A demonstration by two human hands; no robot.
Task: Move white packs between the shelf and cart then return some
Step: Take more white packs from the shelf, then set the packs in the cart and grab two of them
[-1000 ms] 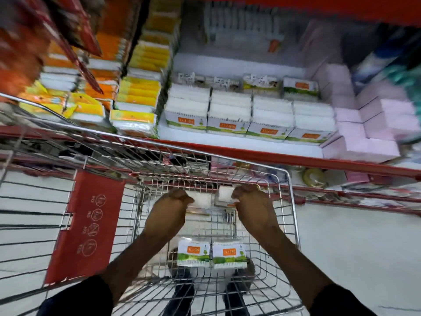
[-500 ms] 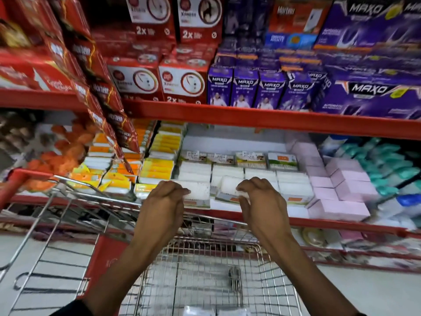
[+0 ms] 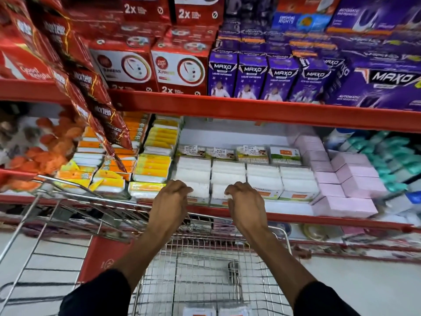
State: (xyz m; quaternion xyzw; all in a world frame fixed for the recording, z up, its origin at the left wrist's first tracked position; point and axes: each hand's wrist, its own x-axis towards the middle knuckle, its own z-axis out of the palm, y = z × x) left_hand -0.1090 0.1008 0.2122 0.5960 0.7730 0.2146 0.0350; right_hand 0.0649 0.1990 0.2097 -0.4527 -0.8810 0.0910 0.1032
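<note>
Rows of white packs (image 3: 264, 179) with green and orange labels lie stacked on the middle shelf (image 3: 330, 221). My left hand (image 3: 172, 201) curls over a white pack (image 3: 200, 190) at the front of the leftmost stack. My right hand (image 3: 247, 205) grips another white pack (image 3: 217, 192) on the neighbouring stack's front. Both packs rest on or just above the front row; I cannot tell which. Below my arms stands the wire cart (image 3: 286, 238), with two more white packs (image 3: 199, 312) showing at the bottom edge of the view.
Yellow and orange packs (image 3: 155, 165) sit left of the white ones, pink boxes (image 3: 350, 185) to the right. Red sachet strips (image 3: 91, 92) hang down at the left. The upper shelf holds red boxes (image 3: 180, 69) and purple boxes (image 3: 252, 76). The cart's red flap (image 3: 102, 258) is lower left.
My hands lifted two white packs out of the cart and carried them up to the front of the white stacks on the shelf. The view tilted upward.
</note>
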